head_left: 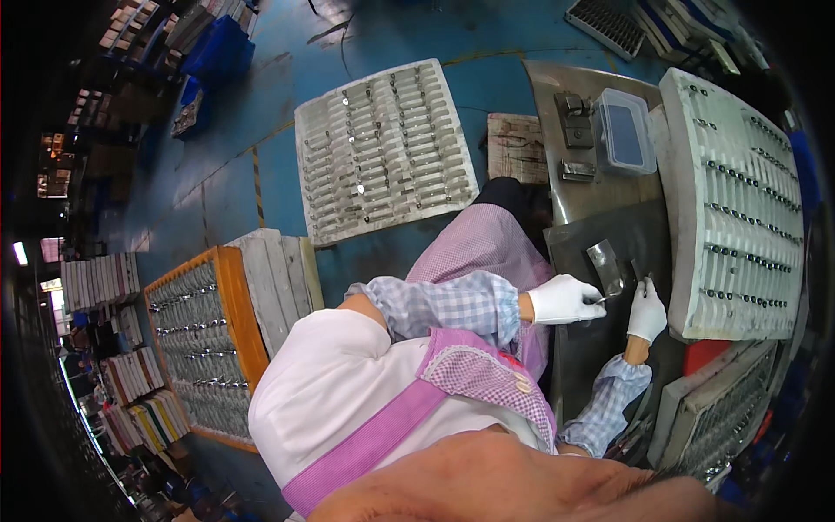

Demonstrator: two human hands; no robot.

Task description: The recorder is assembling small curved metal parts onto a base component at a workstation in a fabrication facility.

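My left hand (561, 300), in a white glove, is closed in a pinch on the thin end of a shiny metal spoon-like piece (614, 288). The piece's rounded end points away from my fingers over the dark work mat (576, 242). Beside it lies a curved, polished metal plate (601, 256). To the right, my right hand (646, 313), also gloved in white, has its fingers drawn together near a small slim dark piece (637, 268). What its fingertips hold, if anything, is too small to make out.
Right of my hands stands a white foam tray (674, 200) with rows of dark-ended metal parts. Beyond the mat are metal blocks (576, 130) and a clear plastic box (626, 130). Another foam tray (383, 152) lies ahead left; an orange-framed rack (239, 317) stands left.
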